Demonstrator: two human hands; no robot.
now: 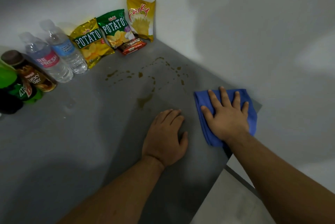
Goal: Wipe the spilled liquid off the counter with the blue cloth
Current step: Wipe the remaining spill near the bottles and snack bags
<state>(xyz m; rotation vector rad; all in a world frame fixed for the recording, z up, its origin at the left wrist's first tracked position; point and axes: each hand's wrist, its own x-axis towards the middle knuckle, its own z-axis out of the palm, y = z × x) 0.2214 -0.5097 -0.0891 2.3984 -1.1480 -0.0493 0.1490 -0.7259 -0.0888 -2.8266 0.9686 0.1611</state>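
A folded blue cloth [252, 114] lies near the right edge of the grey counter [72, 142]. My right hand [226, 114] rests flat on top of it, fingers spread, pressing it down. My left hand [165, 138] lies palm down on the bare counter just left of the cloth, holding nothing. Brownish spilled liquid [145, 76] is scattered in drops and streaks across the counter beyond both hands, with a larger puddle [144, 99] just ahead of my left hand.
Along the back wall stand snack bags [108, 31], a chocolate bar [132, 45], two water bottles [59, 51], a coffee bottle [29, 73] and a green soda bottle [16, 87]. The counter's right edge [226, 162] drops off beside the cloth.
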